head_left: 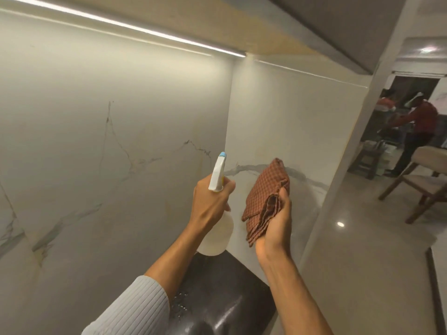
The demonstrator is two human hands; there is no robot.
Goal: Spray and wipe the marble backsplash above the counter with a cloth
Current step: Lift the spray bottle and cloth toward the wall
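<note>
The white marble backsplash (101, 151) with grey veins fills the left and meets a side panel (285, 122) at a corner. My left hand (210, 201) grips a translucent spray bottle (217, 235) by its white trigger head, whose blue-tipped nozzle points up toward the corner. My right hand (275, 226) holds a folded brown checked cloth (266, 199) just in front of the side panel; whether it touches the marble I cannot tell. Below both hands lies the dark counter (217, 301).
An LED strip (135, 30) runs under the upper cabinet (314, 25). Right of the panel's end the room opens, with a wooden chair (420, 180) on a glossy floor (362, 238), and a person in red (416, 131) stands farther back.
</note>
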